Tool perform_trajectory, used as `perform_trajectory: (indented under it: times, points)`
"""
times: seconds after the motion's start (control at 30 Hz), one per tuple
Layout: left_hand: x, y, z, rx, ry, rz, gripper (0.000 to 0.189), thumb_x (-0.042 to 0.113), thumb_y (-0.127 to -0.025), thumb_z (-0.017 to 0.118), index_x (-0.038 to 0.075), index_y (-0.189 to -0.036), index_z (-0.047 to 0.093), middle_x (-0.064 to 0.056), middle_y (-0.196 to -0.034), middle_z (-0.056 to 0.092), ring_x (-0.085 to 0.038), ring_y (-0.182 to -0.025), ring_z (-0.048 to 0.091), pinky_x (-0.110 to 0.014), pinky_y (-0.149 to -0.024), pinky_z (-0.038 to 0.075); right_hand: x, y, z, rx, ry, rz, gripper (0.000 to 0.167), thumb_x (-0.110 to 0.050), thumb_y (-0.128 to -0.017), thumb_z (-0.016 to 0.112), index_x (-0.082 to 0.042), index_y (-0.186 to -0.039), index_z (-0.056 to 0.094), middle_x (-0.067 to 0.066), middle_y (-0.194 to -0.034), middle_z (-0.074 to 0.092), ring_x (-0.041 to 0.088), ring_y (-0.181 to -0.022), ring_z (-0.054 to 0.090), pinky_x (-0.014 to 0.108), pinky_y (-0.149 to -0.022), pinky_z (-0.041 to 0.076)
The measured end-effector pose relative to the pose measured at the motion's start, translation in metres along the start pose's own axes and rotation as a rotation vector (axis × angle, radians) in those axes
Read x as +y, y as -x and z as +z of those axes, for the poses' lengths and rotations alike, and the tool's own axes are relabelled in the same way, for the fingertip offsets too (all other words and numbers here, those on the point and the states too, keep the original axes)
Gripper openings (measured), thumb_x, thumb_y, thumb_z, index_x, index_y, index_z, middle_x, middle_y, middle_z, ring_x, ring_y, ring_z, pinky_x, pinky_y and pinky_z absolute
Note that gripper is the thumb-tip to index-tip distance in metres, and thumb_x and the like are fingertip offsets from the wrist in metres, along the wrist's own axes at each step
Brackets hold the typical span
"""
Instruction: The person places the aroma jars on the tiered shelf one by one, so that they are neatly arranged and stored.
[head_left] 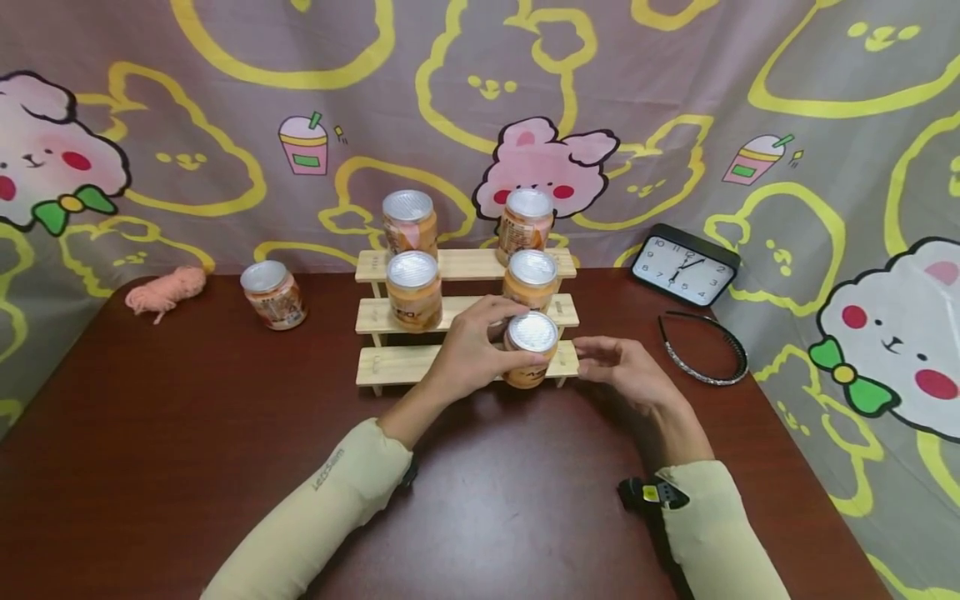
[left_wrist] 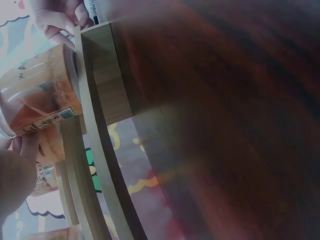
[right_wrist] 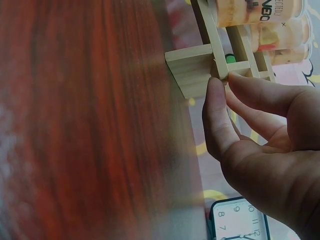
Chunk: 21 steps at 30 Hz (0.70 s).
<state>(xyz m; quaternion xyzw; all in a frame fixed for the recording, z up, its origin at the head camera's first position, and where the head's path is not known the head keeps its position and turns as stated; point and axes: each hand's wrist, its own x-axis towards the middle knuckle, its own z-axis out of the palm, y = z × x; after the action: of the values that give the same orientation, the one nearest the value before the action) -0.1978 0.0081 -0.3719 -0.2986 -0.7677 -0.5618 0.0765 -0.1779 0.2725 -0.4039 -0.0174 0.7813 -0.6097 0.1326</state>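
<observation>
My left hand (head_left: 474, 348) holds an orange can with a silver lid (head_left: 532, 333) between thumb and fingers, at the right end of the lowest step of a wooden three-step rack (head_left: 401, 365). In the left wrist view the can (left_wrist: 42, 92) has its base right at the step's board. My right hand (head_left: 632, 373) pinches the right end of that step; thumb and forefinger meet on its corner in the right wrist view. Similar cans stand behind: two on the top step, left (head_left: 411, 225) and right (head_left: 527, 223), and two on the middle step, left (head_left: 415, 293) and right (head_left: 531, 279).
Another can (head_left: 274, 297) stands on the brown table (head_left: 187, 433) left of the rack, beside pink yarn (head_left: 167, 289). A clock (head_left: 685, 265) and a headband (head_left: 705, 350) lie to the right. A patterned cloth (head_left: 420, 108) hangs behind the table.
</observation>
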Motion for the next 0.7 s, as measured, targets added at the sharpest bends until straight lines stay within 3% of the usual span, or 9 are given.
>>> perform_trajectory:
  times: [0.23,0.7]
  points:
    - [0.001,0.0016,0.0025,-0.004,0.01,-0.034,0.057,0.018,-0.069,0.097,0.006,-0.119,0.073,-0.004,-0.115,0.064,-0.014,-0.107,0.059,-0.029,-0.091,0.054,0.0021,0.0028,0.0022,0.001,0.015,-0.003,0.049,0.005,-0.093,0.067,0.015,-0.139,0.05,0.028,-0.129,0.061,0.01,-0.1,0.066,0.024,-0.084,0.055]
    - [0.0007,0.0011,0.0016,-0.019,0.012,-0.004,0.058,0.015,-0.069,0.096,0.002,-0.12,0.07,-0.009,-0.116,0.063,-0.019,-0.11,0.06,-0.027,-0.096,0.052,0.002,0.0007,0.0017,0.007,0.022,-0.009,0.048,0.007,-0.093,0.067,0.015,-0.137,0.051,0.027,-0.126,0.063,0.01,-0.098,0.066,0.024,-0.084,0.056]
